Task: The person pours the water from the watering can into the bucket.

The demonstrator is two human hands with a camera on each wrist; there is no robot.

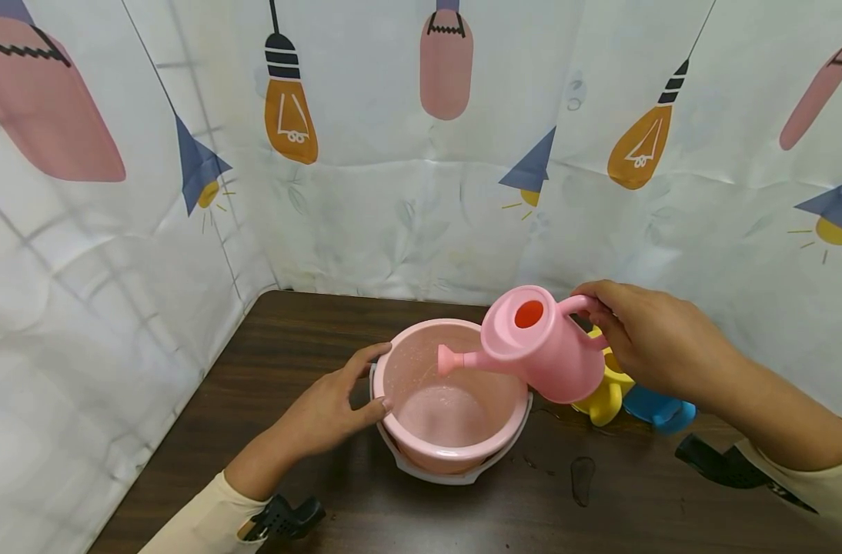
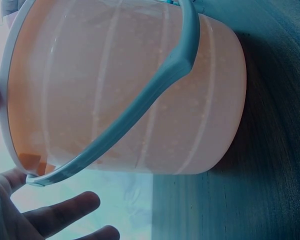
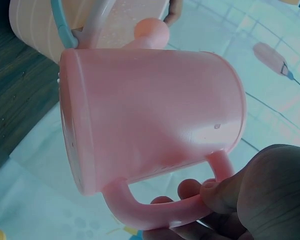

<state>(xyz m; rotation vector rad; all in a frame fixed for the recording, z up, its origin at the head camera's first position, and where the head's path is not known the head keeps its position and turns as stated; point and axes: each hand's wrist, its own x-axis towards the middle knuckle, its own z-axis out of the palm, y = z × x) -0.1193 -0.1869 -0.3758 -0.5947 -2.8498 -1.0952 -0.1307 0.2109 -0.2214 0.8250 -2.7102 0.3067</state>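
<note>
My right hand (image 1: 646, 338) grips the handle of a pink watering can (image 1: 563, 358), held tilted with its round sprinkler head (image 1: 450, 359) over a pink bucket (image 1: 456, 448). Fine streaks of water run from the sprinkler head into the bucket, where water shows at the bottom. In the right wrist view, fingers and thumb wrap the can's handle (image 3: 155, 212). My left hand (image 1: 334, 404) rests on the bucket's left rim, thumb and index finger apart. Other fingers (image 2: 65, 212) stretch out beside the bucket in the left wrist view. The bucket's grey handle (image 2: 135, 117) hangs down its side.
Behind the watering can stand a yellow watering can-like toy (image 1: 604, 400) and a blue object (image 1: 659, 409), both partly hidden. Wet marks (image 1: 583, 478) spot the dark wooden table (image 1: 310, 323). A patterned white curtain (image 1: 393, 215) surrounds the table's back and left.
</note>
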